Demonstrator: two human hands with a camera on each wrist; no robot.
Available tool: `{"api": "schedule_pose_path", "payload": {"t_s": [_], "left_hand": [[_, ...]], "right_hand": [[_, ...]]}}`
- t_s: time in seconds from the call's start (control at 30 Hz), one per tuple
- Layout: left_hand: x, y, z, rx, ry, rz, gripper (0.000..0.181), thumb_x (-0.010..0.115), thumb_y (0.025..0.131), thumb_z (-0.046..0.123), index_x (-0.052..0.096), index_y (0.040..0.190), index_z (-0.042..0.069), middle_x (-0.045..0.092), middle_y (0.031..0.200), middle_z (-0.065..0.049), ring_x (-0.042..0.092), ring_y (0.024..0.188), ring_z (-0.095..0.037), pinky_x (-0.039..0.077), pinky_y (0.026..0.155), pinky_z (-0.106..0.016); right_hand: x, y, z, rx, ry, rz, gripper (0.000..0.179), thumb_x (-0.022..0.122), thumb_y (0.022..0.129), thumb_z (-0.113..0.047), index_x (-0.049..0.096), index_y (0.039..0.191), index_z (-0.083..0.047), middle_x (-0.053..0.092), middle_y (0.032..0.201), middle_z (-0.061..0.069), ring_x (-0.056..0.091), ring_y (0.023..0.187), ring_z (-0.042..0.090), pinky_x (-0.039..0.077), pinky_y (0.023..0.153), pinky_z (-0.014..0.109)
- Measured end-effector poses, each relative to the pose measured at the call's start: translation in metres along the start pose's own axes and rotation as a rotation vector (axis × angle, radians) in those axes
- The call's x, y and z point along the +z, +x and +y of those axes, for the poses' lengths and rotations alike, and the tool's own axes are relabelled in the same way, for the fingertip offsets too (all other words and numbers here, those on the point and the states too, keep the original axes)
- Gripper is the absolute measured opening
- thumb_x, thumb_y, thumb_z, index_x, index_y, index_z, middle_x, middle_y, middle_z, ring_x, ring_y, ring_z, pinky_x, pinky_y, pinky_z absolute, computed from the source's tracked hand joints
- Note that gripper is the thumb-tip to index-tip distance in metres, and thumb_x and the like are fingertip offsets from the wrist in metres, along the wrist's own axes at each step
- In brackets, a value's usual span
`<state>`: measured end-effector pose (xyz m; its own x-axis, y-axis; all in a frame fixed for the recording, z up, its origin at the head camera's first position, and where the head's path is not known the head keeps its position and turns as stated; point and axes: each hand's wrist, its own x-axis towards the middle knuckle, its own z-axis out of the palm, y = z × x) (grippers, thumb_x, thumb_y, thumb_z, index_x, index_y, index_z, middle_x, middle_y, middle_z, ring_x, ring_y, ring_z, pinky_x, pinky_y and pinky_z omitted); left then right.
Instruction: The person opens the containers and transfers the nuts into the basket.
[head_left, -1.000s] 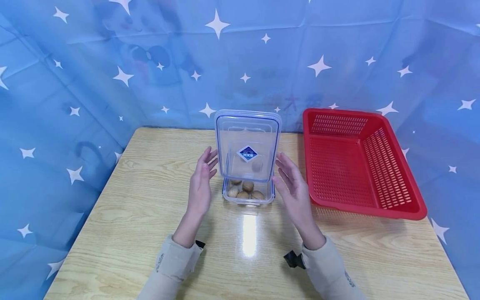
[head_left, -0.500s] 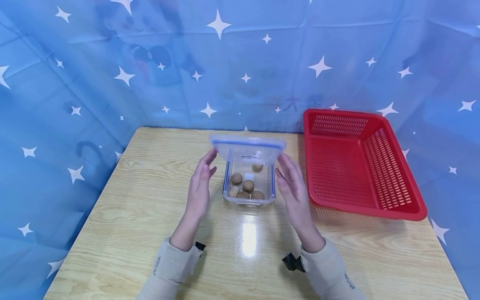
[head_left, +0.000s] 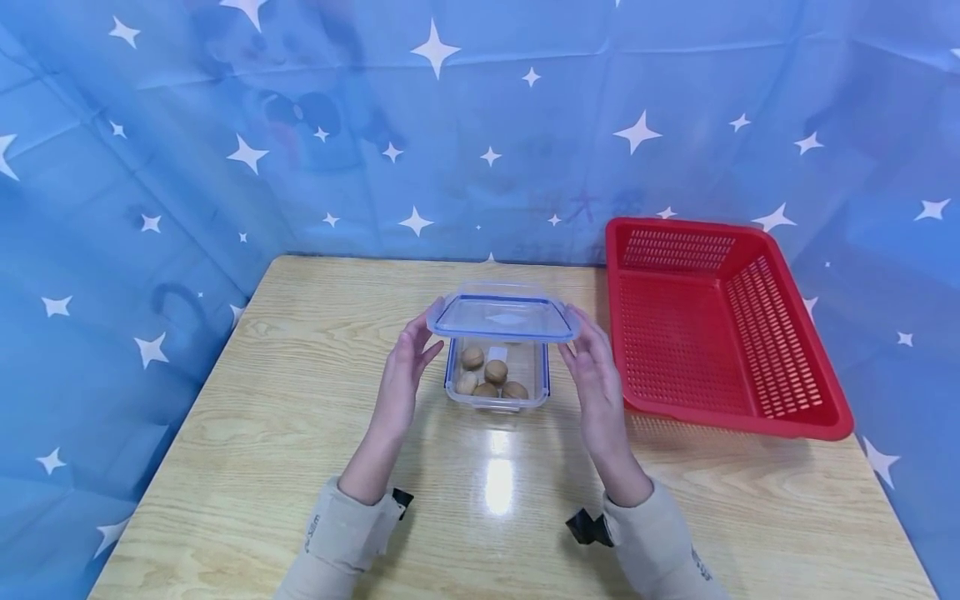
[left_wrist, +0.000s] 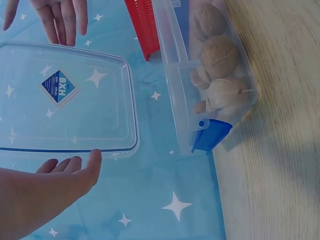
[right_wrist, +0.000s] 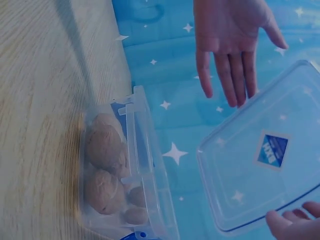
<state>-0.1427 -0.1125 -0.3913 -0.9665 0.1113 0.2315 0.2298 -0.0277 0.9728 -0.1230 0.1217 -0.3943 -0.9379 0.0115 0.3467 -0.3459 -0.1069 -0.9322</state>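
Note:
A clear plastic lid [head_left: 504, 318] with a blue seal hangs tilted above an uncovered food container [head_left: 497, 403]. My left hand [head_left: 399, 387] touches its left edge and my right hand [head_left: 600, 392] its right edge, carrying it between mostly straight fingers. Several walnuts [head_left: 496, 372] lie in the container, mainly near its front; the lid covers the view of its back part. In the left wrist view, a blue latch [left_wrist: 212, 135] sticks out from the container's side. A blue diamond label [right_wrist: 272, 150] shows on the lid in the right wrist view.
A red plastic basket [head_left: 675, 333] with perforated walls stands on the right of the wooden table [head_left: 285, 400]. Behind the table hangs a blue curtain [head_left: 360, 100] with white stars. Light reflects off the tabletop in front of the container.
The lid has tipped from nearly upright to a flatter tilt over the container. Both hands have stayed at its sides, with only small shifts. Container and basket have not moved.

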Motion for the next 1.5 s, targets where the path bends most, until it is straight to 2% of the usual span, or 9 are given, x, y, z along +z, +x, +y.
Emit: {"api": "schedule_pose_path", "payload": {"t_s": [0.17, 0.3, 0.4, 0.57, 0.7, 0.87, 1.03, 1.3, 1.5], "left_hand": [[-0.003, -0.001, 0.000, -0.030, -0.019, -0.007, 0.082, 0.020, 0.101, 0.068, 0.041, 0.150, 0.004, 0.038, 0.160, -0.006, 0.035, 0.149, -0.025, 0.032, 0.122, -0.050], [-0.006, -0.001, 0.000, -0.048, -0.011, 0.008, 0.075, 0.021, 0.104, 0.062, 0.045, 0.148, 0.005, 0.041, 0.159, -0.006, 0.037, 0.148, -0.024, 0.034, 0.121, -0.048], [-0.008, -0.001, 0.000, -0.045, -0.007, 0.023, 0.069, 0.023, 0.106, 0.055, 0.047, 0.147, 0.004, 0.044, 0.157, -0.008, 0.040, 0.147, -0.023, 0.039, 0.118, -0.041], [-0.013, -0.001, -0.001, -0.046, -0.026, 0.037, 0.055, 0.030, 0.109, 0.040, 0.050, 0.145, 0.004, 0.049, 0.153, -0.010, 0.045, 0.143, -0.023, 0.042, 0.116, -0.033], [-0.016, -0.002, -0.002, -0.075, -0.020, 0.053, 0.047, 0.036, 0.109, 0.034, 0.053, 0.143, 0.007, 0.053, 0.149, -0.008, 0.049, 0.139, -0.021, 0.041, 0.116, -0.032], [-0.021, -0.003, -0.003, -0.099, -0.008, 0.041, 0.044, 0.039, 0.108, 0.031, 0.054, 0.143, 0.009, 0.054, 0.149, -0.005, 0.051, 0.138, -0.019, 0.039, 0.119, -0.037], [-0.027, -0.003, -0.004, -0.133, -0.016, 0.027, 0.043, 0.044, 0.106, 0.030, 0.055, 0.143, 0.011, 0.056, 0.148, -0.003, 0.053, 0.136, -0.014, 0.038, 0.120, -0.036], [-0.036, -0.004, -0.002, -0.161, -0.020, 0.003, 0.043, 0.047, 0.104, 0.021, 0.052, 0.144, 0.006, 0.053, 0.150, -0.008, 0.055, 0.131, -0.006, 0.042, 0.112, -0.020], [-0.046, -0.004, -0.006, -0.175, -0.009, 0.005, 0.043, 0.048, 0.103, 0.016, 0.051, 0.145, 0.007, 0.052, 0.151, -0.007, 0.053, 0.134, -0.008, 0.043, 0.110, -0.017]], "right_hand": [[-0.001, -0.001, -0.002, 0.093, -0.035, 0.056, 0.046, 0.032, 0.108, -0.023, 0.040, 0.150, -0.004, 0.037, 0.156, 0.003, 0.037, 0.146, 0.023, 0.039, 0.117, 0.026], [-0.003, -0.001, -0.003, 0.114, -0.024, 0.069, 0.043, 0.033, 0.109, -0.020, 0.042, 0.147, -0.001, 0.040, 0.155, 0.006, 0.042, 0.142, 0.018, 0.041, 0.115, 0.022], [-0.003, -0.001, -0.002, 0.109, 0.001, 0.072, 0.043, 0.034, 0.109, -0.019, 0.042, 0.144, 0.004, 0.041, 0.153, 0.010, 0.045, 0.139, 0.016, 0.042, 0.113, 0.019], [-0.004, -0.001, 0.001, 0.108, 0.013, 0.085, 0.039, 0.040, 0.108, -0.015, 0.046, 0.138, 0.009, 0.047, 0.148, 0.009, 0.051, 0.132, 0.015, 0.045, 0.109, 0.019], [-0.003, -0.001, 0.002, 0.125, 0.021, 0.091, 0.035, 0.044, 0.106, -0.010, 0.048, 0.134, 0.009, 0.049, 0.145, 0.007, 0.053, 0.131, 0.014, 0.046, 0.109, 0.020], [-0.002, -0.001, 0.001, 0.165, 0.009, 0.090, 0.035, 0.048, 0.105, -0.012, 0.051, 0.135, 0.006, 0.048, 0.146, 0.006, 0.052, 0.133, 0.013, 0.045, 0.110, 0.019], [-0.002, 0.000, 0.001, 0.188, -0.015, 0.079, 0.036, 0.052, 0.104, -0.013, 0.053, 0.137, 0.002, 0.049, 0.147, 0.005, 0.051, 0.135, 0.013, 0.045, 0.109, 0.019], [0.002, 0.000, 0.003, 0.200, -0.044, 0.057, 0.038, 0.056, 0.101, -0.008, 0.057, 0.138, -0.003, 0.050, 0.143, 0.007, 0.052, 0.131, 0.016, 0.047, 0.108, 0.019], [0.004, 0.000, 0.010, 0.189, -0.036, 0.020, 0.041, 0.061, 0.097, -0.002, 0.056, 0.137, 0.005, 0.051, 0.134, 0.003, 0.058, 0.118, 0.011, 0.050, 0.104, 0.019]]}}
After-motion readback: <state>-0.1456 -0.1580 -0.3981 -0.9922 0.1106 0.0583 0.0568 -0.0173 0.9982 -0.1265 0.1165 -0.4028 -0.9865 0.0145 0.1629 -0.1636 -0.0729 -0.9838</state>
